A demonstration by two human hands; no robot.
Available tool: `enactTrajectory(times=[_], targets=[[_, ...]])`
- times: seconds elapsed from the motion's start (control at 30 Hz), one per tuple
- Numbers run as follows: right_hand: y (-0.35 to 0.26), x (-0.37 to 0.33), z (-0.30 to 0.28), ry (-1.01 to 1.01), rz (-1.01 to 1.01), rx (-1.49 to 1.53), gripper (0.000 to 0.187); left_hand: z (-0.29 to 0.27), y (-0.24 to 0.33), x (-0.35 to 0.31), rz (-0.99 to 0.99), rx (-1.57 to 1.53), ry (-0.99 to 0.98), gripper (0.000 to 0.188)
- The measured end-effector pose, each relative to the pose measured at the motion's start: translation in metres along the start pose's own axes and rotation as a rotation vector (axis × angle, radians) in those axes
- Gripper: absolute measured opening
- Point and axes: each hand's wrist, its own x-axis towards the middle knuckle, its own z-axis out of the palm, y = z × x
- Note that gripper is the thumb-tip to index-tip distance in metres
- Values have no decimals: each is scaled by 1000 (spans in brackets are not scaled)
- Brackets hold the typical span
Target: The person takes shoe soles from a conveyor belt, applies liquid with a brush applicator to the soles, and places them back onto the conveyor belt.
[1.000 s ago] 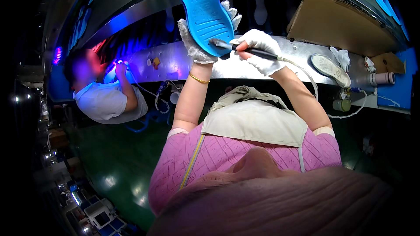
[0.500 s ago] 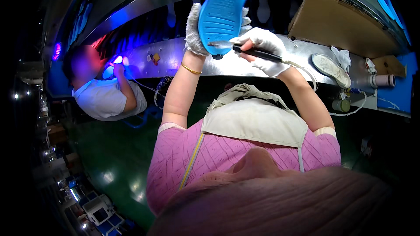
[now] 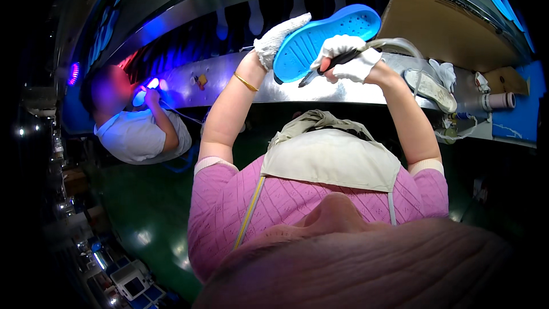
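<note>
My left hand (image 3: 277,39), in a white knit glove, grips a bright blue shoe sole (image 3: 320,40) by its near end. The sole lies almost flat, its perforated face toward me, toe pointing right. My right hand (image 3: 350,57), also gloved, holds a dark brush (image 3: 326,70) with a pale hose trailing from its back end. The brush tip rests against the sole's lower edge near its middle. Both hands are raised over the shiny metal bench (image 3: 320,90).
A grey worn sole (image 3: 430,89) lies on the bench at the right, beside a white cloth and a pale tube (image 3: 498,102). A cardboard sheet (image 3: 443,23) leans behind. At the left a co-worker in a white shirt (image 3: 137,134) works under violet light.
The blue sole has swung from pointing up to lying sideways with its toe to the right. My right hand rose with the brush, and the hose now arcs above my wrist.
</note>
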Motion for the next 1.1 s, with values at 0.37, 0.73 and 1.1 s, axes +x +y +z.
enactTrajectory(times=[0.37, 0.73, 1.1], targets=[[-12, -24, -30, 102, 125, 102, 13, 14, 0, 2, -172, 167, -71, 51], [19, -29, -84, 988, 32, 159, 12, 16, -36, 5, -48, -294, -403, 74], [10, -38, -13, 583, -430, -282, 19, 9, -42, -5, 221, -260, -142, 64]])
